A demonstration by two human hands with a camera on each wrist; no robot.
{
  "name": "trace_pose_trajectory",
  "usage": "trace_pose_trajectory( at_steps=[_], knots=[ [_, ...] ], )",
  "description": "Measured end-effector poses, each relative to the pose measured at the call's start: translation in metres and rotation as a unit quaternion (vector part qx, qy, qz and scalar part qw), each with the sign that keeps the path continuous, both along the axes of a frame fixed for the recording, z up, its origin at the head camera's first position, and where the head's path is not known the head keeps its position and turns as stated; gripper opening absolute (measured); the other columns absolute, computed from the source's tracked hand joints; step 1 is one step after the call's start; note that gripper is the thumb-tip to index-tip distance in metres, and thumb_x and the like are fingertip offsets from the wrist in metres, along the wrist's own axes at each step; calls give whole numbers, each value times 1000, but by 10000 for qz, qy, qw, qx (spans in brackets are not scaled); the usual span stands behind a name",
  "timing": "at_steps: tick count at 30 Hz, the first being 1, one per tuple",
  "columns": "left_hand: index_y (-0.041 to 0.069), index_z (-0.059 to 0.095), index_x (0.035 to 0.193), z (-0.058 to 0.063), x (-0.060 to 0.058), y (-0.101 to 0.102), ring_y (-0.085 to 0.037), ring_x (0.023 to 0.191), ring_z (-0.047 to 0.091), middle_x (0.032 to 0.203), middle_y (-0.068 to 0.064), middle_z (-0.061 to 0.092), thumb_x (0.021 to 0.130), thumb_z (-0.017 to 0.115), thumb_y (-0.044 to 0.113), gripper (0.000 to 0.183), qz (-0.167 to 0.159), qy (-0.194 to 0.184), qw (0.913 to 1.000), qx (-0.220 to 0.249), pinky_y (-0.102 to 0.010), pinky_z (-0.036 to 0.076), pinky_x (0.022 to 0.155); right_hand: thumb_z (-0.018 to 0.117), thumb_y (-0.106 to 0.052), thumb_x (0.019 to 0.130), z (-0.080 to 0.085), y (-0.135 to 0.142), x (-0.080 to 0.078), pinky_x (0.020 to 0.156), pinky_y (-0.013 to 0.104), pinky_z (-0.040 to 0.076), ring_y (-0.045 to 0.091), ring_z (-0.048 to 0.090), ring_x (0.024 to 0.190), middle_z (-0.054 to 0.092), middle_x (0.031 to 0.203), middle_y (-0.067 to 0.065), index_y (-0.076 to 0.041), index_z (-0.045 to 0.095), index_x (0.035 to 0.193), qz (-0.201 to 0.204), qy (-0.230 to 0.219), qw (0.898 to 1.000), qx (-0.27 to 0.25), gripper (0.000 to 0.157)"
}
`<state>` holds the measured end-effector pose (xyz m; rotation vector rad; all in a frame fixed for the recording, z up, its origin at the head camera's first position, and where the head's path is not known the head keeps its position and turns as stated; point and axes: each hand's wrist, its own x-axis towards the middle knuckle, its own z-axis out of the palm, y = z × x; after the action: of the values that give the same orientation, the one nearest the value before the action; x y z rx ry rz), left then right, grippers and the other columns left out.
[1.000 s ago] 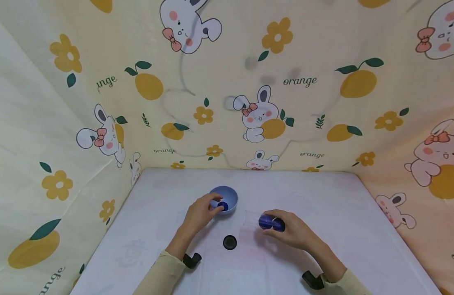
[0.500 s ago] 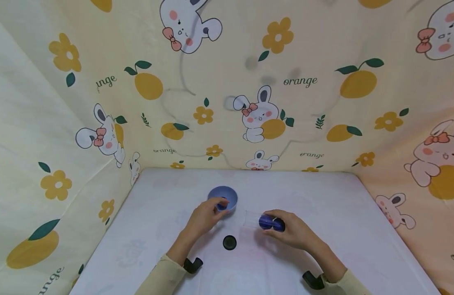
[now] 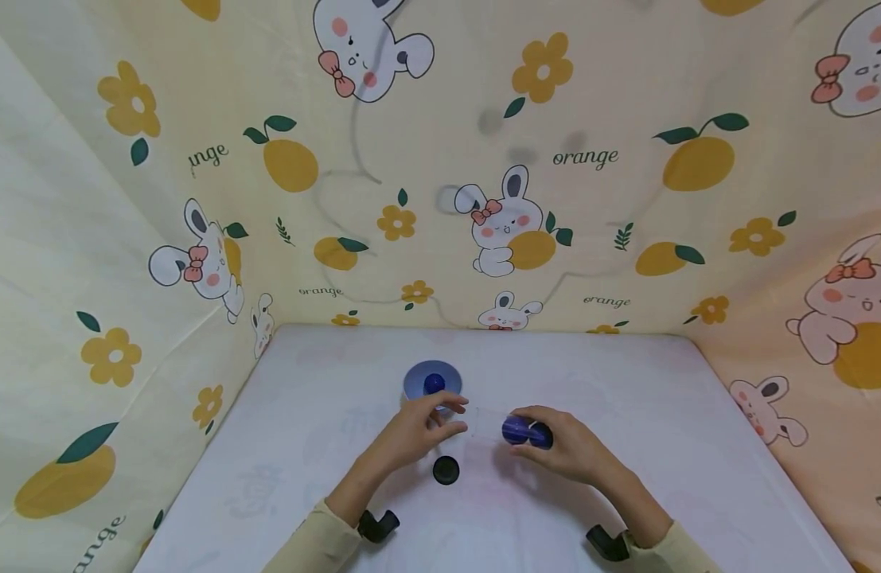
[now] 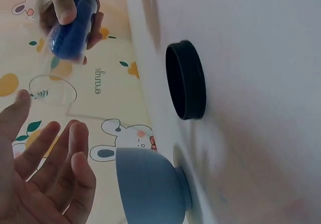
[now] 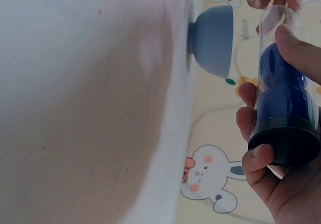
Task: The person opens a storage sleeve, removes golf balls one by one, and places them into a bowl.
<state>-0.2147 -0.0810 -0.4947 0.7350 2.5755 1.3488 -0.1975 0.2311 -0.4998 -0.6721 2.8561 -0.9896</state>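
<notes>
My right hand (image 3: 565,446) grips a clear plastic tube (image 5: 273,20) with blue balls (image 5: 276,73) inside its lower part. A black cap (image 5: 286,143) closes the tube's near end; the far end, toward the left hand, is uncovered. My left hand (image 3: 415,430) holds nothing, its fingers loosely spread just off that uncovered end, in front of the bowl. Another blue ball (image 3: 434,383) lies in the light blue bowl (image 3: 411,376), whose front rim the left fingers overlap in the head view.
A loose black cap (image 3: 446,470) lies on the white tabletop (image 3: 325,382), in front of the bowl and near the left hand. Behind the table hangs a cream curtain (image 3: 440,127) printed with rabbits and oranges, which also runs along both sides.
My left hand has come out of the bowl toward me and rightward, its fingers opening and leaving the blue ball in the bowl. The right hand and tube have stayed in place.
</notes>
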Motion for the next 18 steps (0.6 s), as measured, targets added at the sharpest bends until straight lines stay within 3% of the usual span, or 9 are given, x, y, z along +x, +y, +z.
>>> trace_pose_trajectory(
  at_steps=[4, 10, 18],
  knots=[
    [33, 65, 142, 1, 3, 3, -7, 99, 66, 132, 6, 73, 103, 73, 44, 41, -143, -63, 9999, 38, -28, 57, 83, 86, -38, 93, 0, 0, 1, 95, 52, 59, 29, 69, 117, 71, 136, 10, -15, 69, 139, 100, 109, 9999, 25, 54],
    [31, 64, 143, -1, 5, 6, -5, 96, 67, 130, 8, 72, 102, 74, 45, 44, -422, 193, 9989, -19, -28, 56, 82, 86, -40, 93, 0, 0, 3, 93, 48, 60, 26, 70, 114, 72, 134, 9, -14, 69, 139, 215, 231, 9995, 96, 55],
    [29, 64, 143, -7, 5, 8, -3, 94, 67, 128, 9, 73, 102, 75, 42, 44, -416, 329, 9986, -39, -27, 56, 80, 86, -40, 93, 3, -2, 5, 94, 50, 60, 27, 70, 116, 72, 136, 9, -14, 69, 140, 195, 212, 9994, 187, 56]
  ],
)
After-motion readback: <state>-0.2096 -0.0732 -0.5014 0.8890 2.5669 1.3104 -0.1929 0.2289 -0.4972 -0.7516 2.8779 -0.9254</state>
